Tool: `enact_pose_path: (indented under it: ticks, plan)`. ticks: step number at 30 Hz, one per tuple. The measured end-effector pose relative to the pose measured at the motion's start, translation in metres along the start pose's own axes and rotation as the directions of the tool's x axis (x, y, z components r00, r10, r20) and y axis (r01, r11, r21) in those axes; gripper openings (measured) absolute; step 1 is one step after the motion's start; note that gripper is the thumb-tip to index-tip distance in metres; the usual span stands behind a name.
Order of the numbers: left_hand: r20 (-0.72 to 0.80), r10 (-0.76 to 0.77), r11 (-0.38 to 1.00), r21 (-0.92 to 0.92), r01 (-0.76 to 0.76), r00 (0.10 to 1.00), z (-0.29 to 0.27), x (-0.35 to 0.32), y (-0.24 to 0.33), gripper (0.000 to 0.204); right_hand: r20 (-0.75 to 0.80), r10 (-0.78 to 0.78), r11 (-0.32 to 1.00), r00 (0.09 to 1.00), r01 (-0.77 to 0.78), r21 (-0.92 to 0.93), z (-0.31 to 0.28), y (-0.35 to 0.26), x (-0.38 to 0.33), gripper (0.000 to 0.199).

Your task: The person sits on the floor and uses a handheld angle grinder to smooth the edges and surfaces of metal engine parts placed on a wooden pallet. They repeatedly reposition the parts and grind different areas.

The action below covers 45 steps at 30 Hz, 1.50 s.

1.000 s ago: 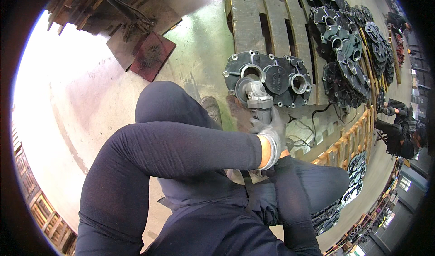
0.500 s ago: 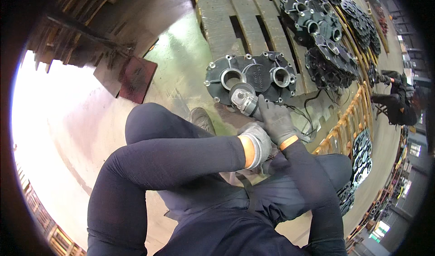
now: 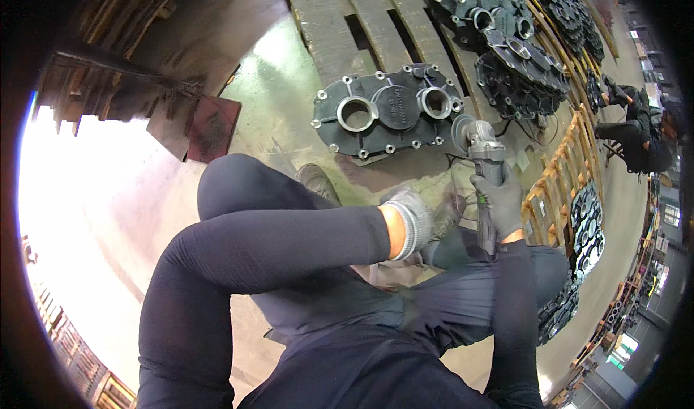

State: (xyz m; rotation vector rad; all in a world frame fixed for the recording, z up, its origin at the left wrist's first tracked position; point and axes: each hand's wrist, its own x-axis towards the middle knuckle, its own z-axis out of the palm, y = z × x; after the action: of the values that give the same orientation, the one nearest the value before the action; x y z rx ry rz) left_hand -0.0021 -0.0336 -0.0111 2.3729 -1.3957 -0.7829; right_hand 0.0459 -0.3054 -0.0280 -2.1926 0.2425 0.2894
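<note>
While the right hand (image 3: 499,199), in a dark glove, is clenched around the body of one grey metal angle grinder (image 3: 483,163), the left hand (image 3: 419,221), in a grey knit glove, sits just beside it, lower left. Left fingers curl, but I cannot tell whether they grip anything. Grinder head and disc point up toward the right end of one black cast-metal housing cover (image 3: 390,116); whether the disc touches it I cannot tell. Cover lies flat on the green floor (image 3: 278,83), its far edge against a weathered wooden pallet (image 3: 340,18). It has two large round bores, left and right, and bolt bosses around its rim.

One grey shoe (image 3: 316,181) sits on the floor near the cover's lower left edge, next to the bent knee in dark trousers.

More black castings of similar kind (image 3: 506,40) are stacked on the pallet, upper right; the stacks overlap, so no exact count. Further black castings (image 3: 585,228) stand behind one orange wooden rack (image 3: 560,170) at right.

One reddish square metal plate (image 3: 211,127) lies on the floor well left of the cover.

One other person in dark clothes (image 3: 636,130) is at far right, well apart.
</note>
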Motion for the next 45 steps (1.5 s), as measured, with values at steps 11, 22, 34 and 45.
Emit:
enact_pose_path:
  ticks: [11,22,34,45]
  plan:
    - [0.241,-0.037,0.999,-0.021,0.043,0.970,-0.020,0.035,0.016,0.027,-0.101,0.165,0.927,0.981,-0.189,-0.323,-0.009,0.039,-0.006,0.061]
    - [0.179,-0.038,0.998,-0.040,0.045,0.983,-0.016,0.057,0.010,0.017,-0.117,0.051,0.907,0.992,-0.095,-0.409,-0.006,0.058,0.027,0.063]
    - [0.138,-0.056,0.998,-0.009,0.058,0.989,-0.010,0.070,0.002,0.019,-0.116,0.145,0.840,0.983,-0.184,-0.511,-0.010,0.051,0.059,0.062]
    - [0.170,-0.082,0.996,-0.012,0.085,0.982,-0.007,0.076,-0.002,0.020,-0.044,0.126,0.817,0.991,-0.129,-0.562,-0.004,0.053,0.067,0.086]
